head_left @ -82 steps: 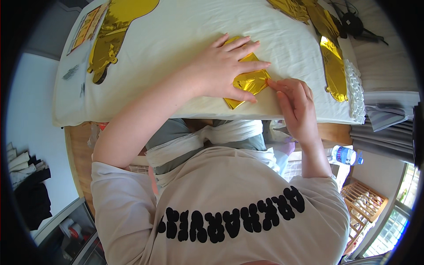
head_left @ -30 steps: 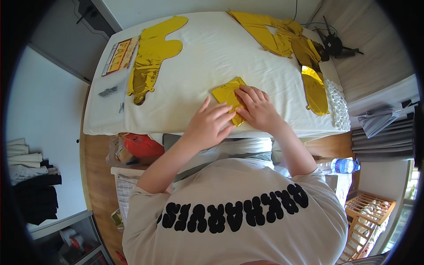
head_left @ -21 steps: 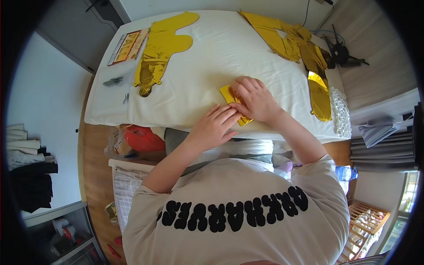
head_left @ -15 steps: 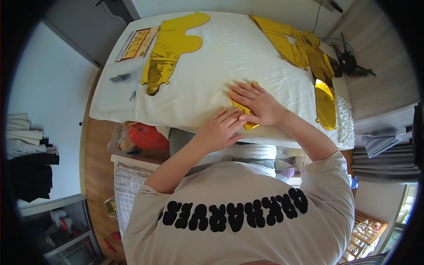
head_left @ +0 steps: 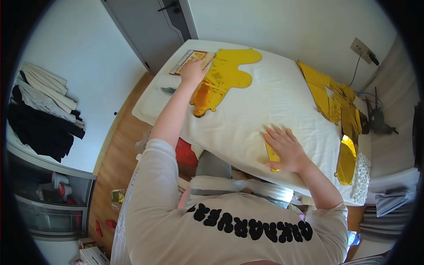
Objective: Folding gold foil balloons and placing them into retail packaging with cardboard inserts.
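Observation:
Under the flat palm of my right hand [head_left: 286, 151] lies a folded gold foil piece [head_left: 272, 155], near the bed's front edge. The fingers of that hand are spread and press down on it. My left hand [head_left: 193, 72] is stretched far out to the upper left, over a flat printed packet [head_left: 187, 58] with a clear part. Its thumb and fingers look apart, though the fingertips are partly hidden. Right beside it lies a large flat gold foil balloon [head_left: 229, 73], with a wavy edge and a crumpled, shiny lower end.
Another long gold foil balloon [head_left: 324, 95] hangs toward the right edge of the white-covered bed [head_left: 247, 115]. Small dark sticks [head_left: 168, 90] lie by my left forearm. A black device with cables [head_left: 379, 115] stands at the right. Clothes [head_left: 44, 110] hang at the left.
My left hand has left the folded foil and reached up and left to the packet. My right hand stays flat on the foil. The whole view has turned toward the left.

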Demonstrator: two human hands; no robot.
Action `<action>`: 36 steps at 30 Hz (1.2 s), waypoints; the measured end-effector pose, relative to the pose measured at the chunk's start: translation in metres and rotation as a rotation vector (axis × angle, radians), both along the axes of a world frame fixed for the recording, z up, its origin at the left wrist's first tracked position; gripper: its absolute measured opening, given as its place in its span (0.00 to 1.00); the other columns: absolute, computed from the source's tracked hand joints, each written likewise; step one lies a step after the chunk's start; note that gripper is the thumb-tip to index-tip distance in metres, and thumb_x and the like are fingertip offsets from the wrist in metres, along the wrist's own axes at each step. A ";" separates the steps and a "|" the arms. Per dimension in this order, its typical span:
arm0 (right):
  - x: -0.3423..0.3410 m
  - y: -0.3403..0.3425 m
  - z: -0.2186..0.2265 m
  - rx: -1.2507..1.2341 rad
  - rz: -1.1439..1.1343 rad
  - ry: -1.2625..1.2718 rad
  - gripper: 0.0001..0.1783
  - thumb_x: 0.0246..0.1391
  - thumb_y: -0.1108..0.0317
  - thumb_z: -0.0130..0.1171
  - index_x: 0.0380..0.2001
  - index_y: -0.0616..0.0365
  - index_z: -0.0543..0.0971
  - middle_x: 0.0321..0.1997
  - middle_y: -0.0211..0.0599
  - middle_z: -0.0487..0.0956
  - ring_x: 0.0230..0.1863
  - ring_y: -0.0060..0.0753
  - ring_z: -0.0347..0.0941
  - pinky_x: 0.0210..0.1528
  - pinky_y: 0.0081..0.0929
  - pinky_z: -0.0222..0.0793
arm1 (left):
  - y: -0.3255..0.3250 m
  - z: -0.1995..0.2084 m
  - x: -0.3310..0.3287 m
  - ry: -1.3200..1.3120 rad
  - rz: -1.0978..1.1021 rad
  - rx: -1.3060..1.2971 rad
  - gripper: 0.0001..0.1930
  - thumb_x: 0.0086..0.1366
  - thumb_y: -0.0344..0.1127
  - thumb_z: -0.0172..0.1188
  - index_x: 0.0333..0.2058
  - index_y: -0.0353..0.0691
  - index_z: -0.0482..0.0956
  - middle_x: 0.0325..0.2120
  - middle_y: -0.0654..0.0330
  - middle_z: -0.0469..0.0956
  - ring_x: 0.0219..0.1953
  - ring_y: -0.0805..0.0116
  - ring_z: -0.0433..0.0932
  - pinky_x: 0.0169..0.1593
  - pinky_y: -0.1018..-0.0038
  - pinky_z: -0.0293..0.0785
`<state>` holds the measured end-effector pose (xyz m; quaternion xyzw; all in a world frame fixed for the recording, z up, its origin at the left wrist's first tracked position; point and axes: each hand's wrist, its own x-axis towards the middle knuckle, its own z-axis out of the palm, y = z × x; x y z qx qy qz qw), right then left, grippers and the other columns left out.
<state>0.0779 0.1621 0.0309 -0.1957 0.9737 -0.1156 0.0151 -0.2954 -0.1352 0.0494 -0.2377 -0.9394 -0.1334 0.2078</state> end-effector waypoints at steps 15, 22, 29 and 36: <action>0.001 0.005 -0.002 -0.012 -0.012 0.031 0.54 0.48 0.35 0.66 0.74 0.48 0.63 0.79 0.42 0.59 0.81 0.47 0.48 0.80 0.56 0.39 | 0.018 -0.007 -0.053 -0.291 0.142 -0.232 0.18 0.69 0.51 0.56 0.47 0.48 0.85 0.44 0.57 0.85 0.48 0.57 0.83 0.48 0.60 0.80; -0.002 0.005 -0.003 -0.020 0.012 0.067 0.53 0.49 0.34 0.65 0.72 0.52 0.65 0.78 0.44 0.60 0.80 0.48 0.50 0.79 0.58 0.41 | 0.017 0.001 -0.057 -0.214 0.127 -0.250 0.15 0.68 0.46 0.55 0.40 0.46 0.87 0.40 0.56 0.86 0.45 0.55 0.84 0.48 0.60 0.80; -0.001 0.006 -0.004 -0.028 0.013 0.075 0.53 0.50 0.33 0.64 0.72 0.53 0.65 0.78 0.45 0.61 0.80 0.49 0.50 0.78 0.59 0.41 | 0.023 -0.002 -0.066 -0.130 0.063 -0.384 0.13 0.65 0.38 0.57 0.38 0.39 0.87 0.40 0.51 0.86 0.43 0.52 0.85 0.45 0.57 0.81; 0.000 0.006 -0.005 -0.025 0.025 0.075 0.53 0.52 0.31 0.62 0.72 0.53 0.65 0.78 0.45 0.60 0.80 0.49 0.50 0.79 0.59 0.41 | 0.022 0.003 -0.065 -0.044 0.032 -0.530 0.11 0.65 0.29 0.56 0.39 0.38 0.88 0.40 0.48 0.87 0.45 0.51 0.86 0.46 0.59 0.83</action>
